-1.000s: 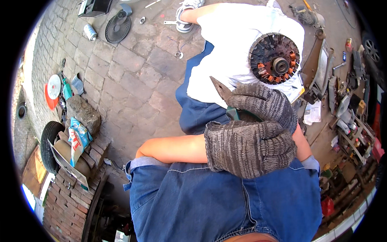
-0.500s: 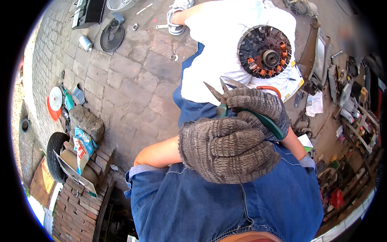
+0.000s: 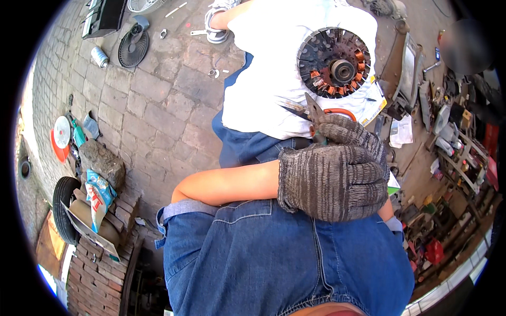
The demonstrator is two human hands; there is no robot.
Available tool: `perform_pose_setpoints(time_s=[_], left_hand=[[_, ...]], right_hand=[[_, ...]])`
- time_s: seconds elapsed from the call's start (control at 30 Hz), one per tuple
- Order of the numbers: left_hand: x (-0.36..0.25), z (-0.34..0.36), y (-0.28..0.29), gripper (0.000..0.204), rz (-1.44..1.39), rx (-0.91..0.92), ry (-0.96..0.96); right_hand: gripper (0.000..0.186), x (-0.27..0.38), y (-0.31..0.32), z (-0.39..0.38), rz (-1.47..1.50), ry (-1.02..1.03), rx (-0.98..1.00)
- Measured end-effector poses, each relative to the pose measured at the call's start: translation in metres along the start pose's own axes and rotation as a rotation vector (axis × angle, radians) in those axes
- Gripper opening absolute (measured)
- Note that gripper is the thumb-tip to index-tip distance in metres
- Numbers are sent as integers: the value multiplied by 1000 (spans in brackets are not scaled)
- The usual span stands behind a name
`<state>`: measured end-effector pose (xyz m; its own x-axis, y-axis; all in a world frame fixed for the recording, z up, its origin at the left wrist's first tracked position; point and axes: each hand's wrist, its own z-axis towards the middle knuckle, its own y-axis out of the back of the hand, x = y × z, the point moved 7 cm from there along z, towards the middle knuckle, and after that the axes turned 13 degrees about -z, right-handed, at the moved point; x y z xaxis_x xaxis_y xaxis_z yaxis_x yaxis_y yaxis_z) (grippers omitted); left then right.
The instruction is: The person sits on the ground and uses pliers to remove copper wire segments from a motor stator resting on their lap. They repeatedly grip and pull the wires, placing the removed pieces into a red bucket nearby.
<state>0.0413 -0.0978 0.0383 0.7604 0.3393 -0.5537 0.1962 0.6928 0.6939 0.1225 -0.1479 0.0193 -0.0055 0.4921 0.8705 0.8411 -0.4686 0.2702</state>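
Pliers [image 3: 314, 111] with metal jaws pointing up and away are in my right hand [image 3: 354, 131], which wears a grey knitted glove. Their green handles are mostly hidden. My left hand [image 3: 333, 181], gloved alike, lies in front of the right with its fingers curled over. What its fingers grip is hidden behind the glove. Just beyond the hands, a tool with an orange handle [image 3: 341, 111] and thin metal blades rests on a white cloth [image 3: 258, 79]. Farther off on that cloth sits a round wound motor core [image 3: 342, 71], with copper coils in some of its slots.
Stone paving lies to the left, with a fan blade [image 3: 133, 48], a spray can [image 3: 99, 56] and a black plastic case [image 3: 105, 18]. A tyre [image 3: 65, 209] and a large stone [image 3: 103, 162] stand by stacked bricks [image 3: 97, 274]. Cluttered metal parts [image 3: 458, 142] fill the right side.
Both hands have shifted right, and the left now covers more of the right hand. The plier jaws have swung upright and look closed instead of spread. The view has moved slightly.
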Motion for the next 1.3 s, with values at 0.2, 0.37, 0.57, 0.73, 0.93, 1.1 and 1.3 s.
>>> perform_pose_setpoints(time_s=[0.2, 0.37, 0.57, 0.73, 0.93, 1.1, 1.3], left_hand=[[10, -3, 3, 46, -152, 30, 55], [18, 4, 51, 36, -330, -353, -2], [15, 1, 29, 35, -459, -307, 59], [13, 4, 37, 34, -459, -315, -40], [8, 11, 28, 39, -437, -140, 17], [4, 15, 42, 37, -236, -138, -24], [2, 22, 61, 40, -295, -281, -7]], right_hand=[[37, -5, -1, 1, 72, -58, -40], [37, -12, -7, 1, 119, -87, -68], [36, -14, -10, -9, 150, -127, -96], [36, -19, -10, -13, 163, -144, -95], [36, -16, 2, -14, 78, -179, 4], [38, 5, 4, -8, -293, -43, 133], [37, 13, 5, -9, -468, 76, 210]])
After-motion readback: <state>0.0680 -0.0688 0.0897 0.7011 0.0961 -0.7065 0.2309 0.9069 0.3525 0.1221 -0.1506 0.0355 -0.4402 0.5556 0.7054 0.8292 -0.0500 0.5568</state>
